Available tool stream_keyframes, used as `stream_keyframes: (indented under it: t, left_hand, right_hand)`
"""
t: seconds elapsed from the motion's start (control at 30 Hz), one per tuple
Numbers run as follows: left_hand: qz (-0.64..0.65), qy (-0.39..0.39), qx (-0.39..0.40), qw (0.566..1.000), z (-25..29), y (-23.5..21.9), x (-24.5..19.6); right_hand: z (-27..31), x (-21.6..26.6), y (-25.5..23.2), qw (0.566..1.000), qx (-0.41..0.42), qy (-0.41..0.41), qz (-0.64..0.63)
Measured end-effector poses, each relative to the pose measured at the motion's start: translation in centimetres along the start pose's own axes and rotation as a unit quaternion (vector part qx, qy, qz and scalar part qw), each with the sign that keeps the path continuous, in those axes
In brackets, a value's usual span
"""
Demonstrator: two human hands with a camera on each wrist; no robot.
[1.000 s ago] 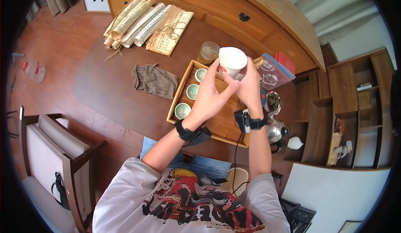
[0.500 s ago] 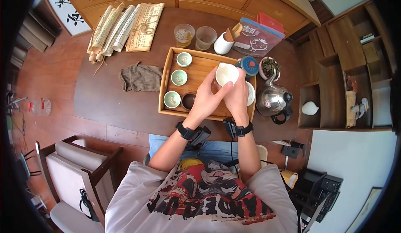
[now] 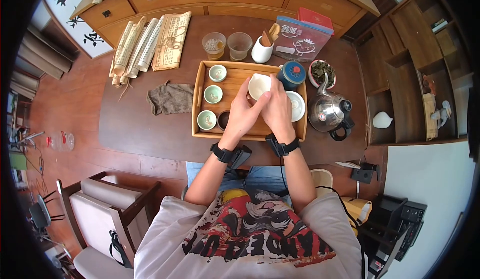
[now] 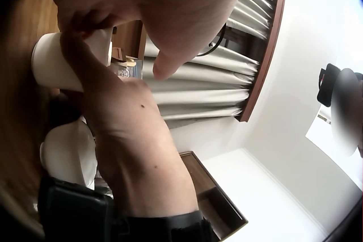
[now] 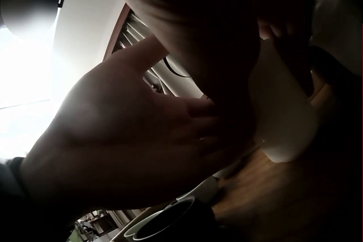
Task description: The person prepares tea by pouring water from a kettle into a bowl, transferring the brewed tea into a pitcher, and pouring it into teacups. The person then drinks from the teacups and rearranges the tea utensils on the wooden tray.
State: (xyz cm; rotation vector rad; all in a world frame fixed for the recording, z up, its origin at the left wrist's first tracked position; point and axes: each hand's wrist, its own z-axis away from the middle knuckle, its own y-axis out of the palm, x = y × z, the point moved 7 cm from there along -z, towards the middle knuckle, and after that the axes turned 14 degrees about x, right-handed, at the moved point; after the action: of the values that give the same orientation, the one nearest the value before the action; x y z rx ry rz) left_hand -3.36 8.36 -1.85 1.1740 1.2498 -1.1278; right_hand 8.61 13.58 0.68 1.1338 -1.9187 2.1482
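Both hands hold a white spouted pitcher (image 3: pixel 259 86) over the right half of the wooden tray (image 3: pixel 198 106), its mouth facing up. The left hand (image 3: pixel 242 115) curls round its left side and the right hand (image 3: pixel 278 110) wraps the right side, fingers partly hidden. In the left wrist view the pitcher (image 4: pixel 52 63) lies between the right hand (image 4: pixel 127 120) and the left hand (image 4: pixel 164 9). The dim right wrist view has the pitcher (image 5: pixel 281 106) low over the wood. Whether it touches the tray, I cannot tell.
Green cups (image 3: pixel 213 94) and a dark cup (image 3: pixel 223 120) stand at the tray's left; a white dish (image 3: pixel 297 106) and blue canister (image 3: pixel 293 74) at its right. Beyond are two glasses (image 3: pixel 239 45), a tool holder (image 3: pixel 262 51) and a steel kettle (image 3: pixel 327 111). A cloth (image 3: pixel 170 98) lies left.
Both hands have brought the pitcher down and closer to the body, still gripping it. The head view has swung, so the tray, kettle and items behind it show more fully.
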Motion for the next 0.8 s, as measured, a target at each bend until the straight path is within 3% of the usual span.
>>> stream_keyframes:
  t: [0.17,0.23,0.3,0.47,0.53,0.57,0.6,0.67,0.73,0.8]
  left_hand:
    - [-0.026,-0.010,0.000,1.000,1.1,-0.6,0.1]
    - [-0.056,-0.014,-0.001,0.998,2.9,-0.9,-1.3]
    - [-0.289,0.046,-0.049,0.955,6.0,-1.5,-5.1]
    - [-0.241,0.029,-0.013,0.970,14.4,-3.4,-6.3]
    - [-0.264,-0.017,-0.002,0.964,18.6,-4.7,-4.3]
    - [-0.282,-0.051,0.008,0.958,20.8,-5.3,-3.1]
    - [-0.300,-0.084,0.017,0.950,23.2,-5.9,-2.0]
    - [-0.407,-0.185,0.046,0.893,28.7,-7.2,1.1]
    - [-0.442,-0.218,0.010,0.870,34.6,-8.3,4.1]
    - [-0.478,-0.366,0.041,0.797,42.2,-9.5,10.0]
  right_hand:
    - [0.2,0.5,-0.1,1.000,0.011,-0.001,-0.005]
    - [0.4,0.8,0.0,0.998,0.000,-0.052,-0.024]
    - [0.7,0.6,-0.1,0.998,0.015,-0.046,-0.038]
    - [3.6,1.7,-2.3,0.996,-0.032,-0.077,-0.022]
    - [5.3,3.2,-4.1,0.988,-0.086,-0.116,-0.055]
    - [6.1,3.1,-4.1,0.988,-0.085,-0.117,-0.057]
    - [7.2,3.4,-4.1,0.979,-0.077,-0.170,-0.077]
    - [8.7,4.0,-4.2,0.967,-0.069,-0.226,-0.099]
    - [9.7,4.7,-3.6,0.962,-0.005,-0.254,-0.105]
    - [10.6,4.4,-2.6,0.961,0.025,-0.262,-0.081]
